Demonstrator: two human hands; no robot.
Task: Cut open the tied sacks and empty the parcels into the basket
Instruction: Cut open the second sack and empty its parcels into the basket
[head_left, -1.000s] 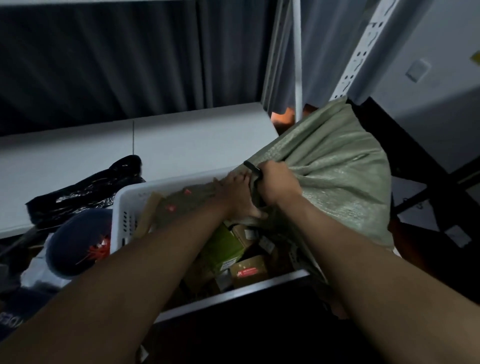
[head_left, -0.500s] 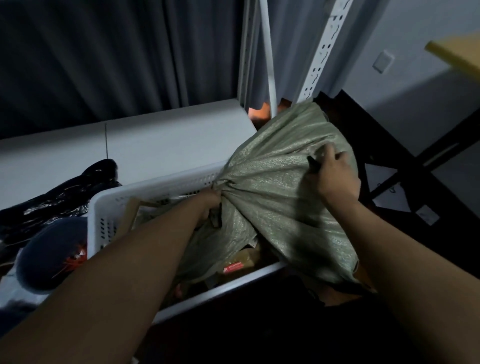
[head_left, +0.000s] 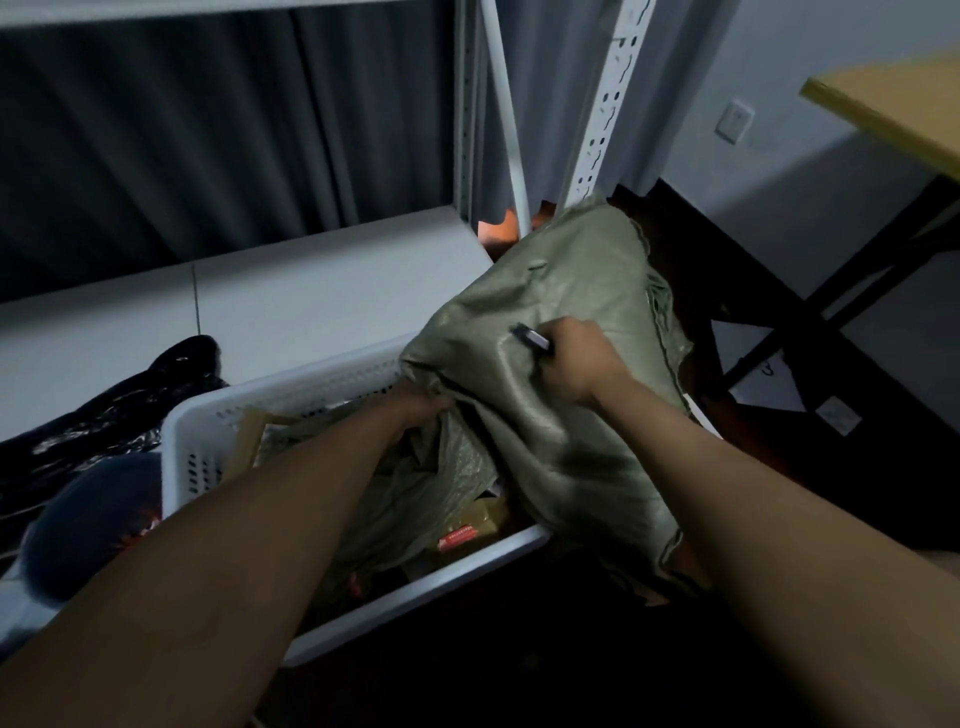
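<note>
The emptying step looks underway: the green sack (head_left: 561, 374) lies tipped over the white basket (head_left: 291, 400), parcels (head_left: 467, 530) below. The left hand (head_left: 421, 405) bunches its mouth; the right hand (head_left: 576, 358) clutches the fabric and a dark cutter (head_left: 530, 338). Next, probably lift the closed end higher. A red label is unreadable.

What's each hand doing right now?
Left hand: grips the green sack by a bunched fold.
Right hand: holds a small dark cutter, pressed against the sack.
</note>
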